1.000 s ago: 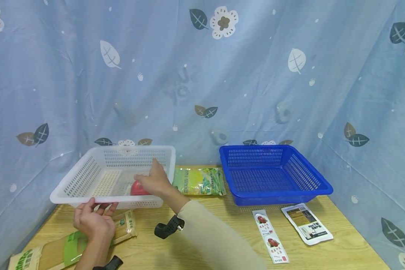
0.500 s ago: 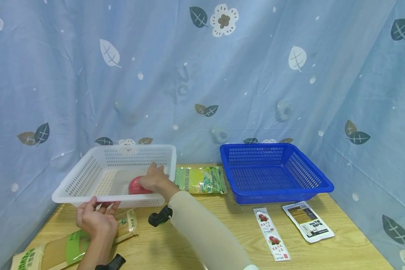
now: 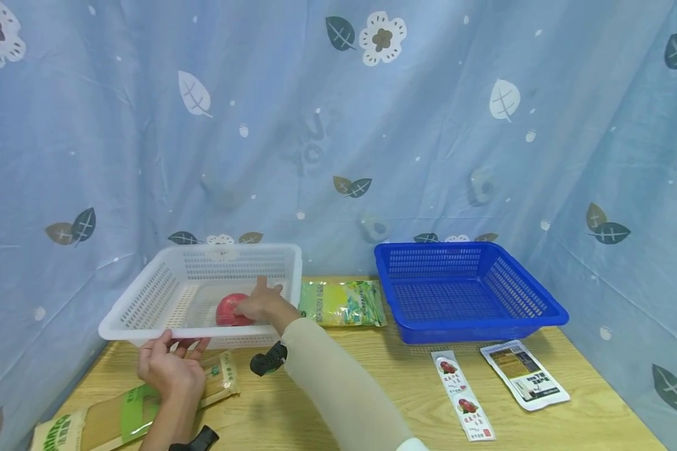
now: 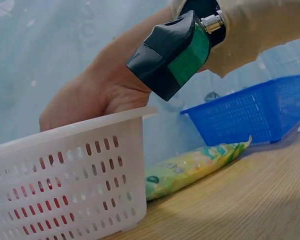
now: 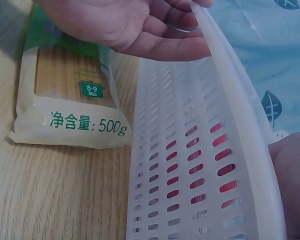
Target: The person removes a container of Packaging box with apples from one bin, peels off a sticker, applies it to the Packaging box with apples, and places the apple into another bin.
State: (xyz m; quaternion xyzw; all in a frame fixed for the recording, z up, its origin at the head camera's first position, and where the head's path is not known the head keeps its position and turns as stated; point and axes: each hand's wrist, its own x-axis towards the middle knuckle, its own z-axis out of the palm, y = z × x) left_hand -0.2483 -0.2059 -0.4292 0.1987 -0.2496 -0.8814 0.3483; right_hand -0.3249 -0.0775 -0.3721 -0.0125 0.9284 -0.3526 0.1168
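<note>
In the head view my left hand (image 3: pixel 172 369) grips the near rim of a white perforated plastic basket (image 3: pixel 108 328) from the front, thumb at the rim and fingers beneath. My right hand (image 3: pixel 267 307) reaches inside the basket's right part. Its thumb touches a round red thing, apple-like (image 3: pixel 231 311), and its index finger sticks out away from it. A clear, see-through sheet or box seems to lie beside the red thing. Through the basket's slots, red shows in both wrist views. The right fingertips are hidden behind the basket wall (image 4: pixel 90 165) in the left wrist view.
A pack of dry noodles (image 5: pixel 70 100) lies under my left forearm. A yellow-green packet (image 3: pixel 344 303) sits between the white basket and a blue basket (image 3: pixel 479 329). In front of the blue basket lie a sticker strip (image 3: pixel 462 396) and a white-edged pouch (image 3: pixel 526 374).
My right hand has lowered into the basket and shifted to the right of the red thing, which shows more fully. The left hand keeps holding the rim. The view has shifted slightly.
</note>
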